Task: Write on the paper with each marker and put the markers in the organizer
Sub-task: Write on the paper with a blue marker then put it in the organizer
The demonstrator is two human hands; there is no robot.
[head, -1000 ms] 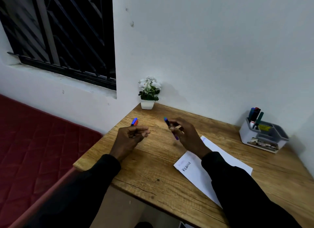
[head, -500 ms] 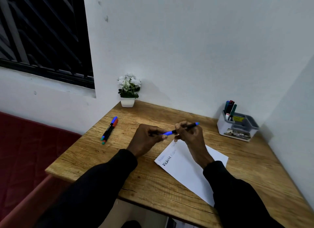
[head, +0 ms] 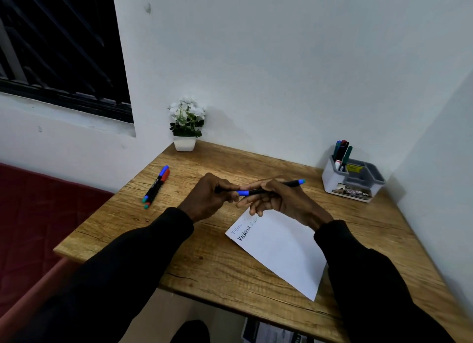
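A black marker with blue ends lies level between both hands above the desk. My left hand pinches its left end, where the blue cap is. Curled round the barrel is my right hand. Under the hands lies a white sheet of paper with writing near its top left corner. Two more markers, one blue-capped and one red-capped, lie side by side at the desk's left. A white and grey organizer at the back right holds several upright markers.
A small white pot of white flowers stands in the desk's back left corner by the wall. The wooden desk meets walls behind and to the right. A red mattress lies to the left, below a barred window.
One second ago my hands were apart, the right holding the marker alone. They came together, and the left hand now pinches the marker's capped end. The view shifted right.
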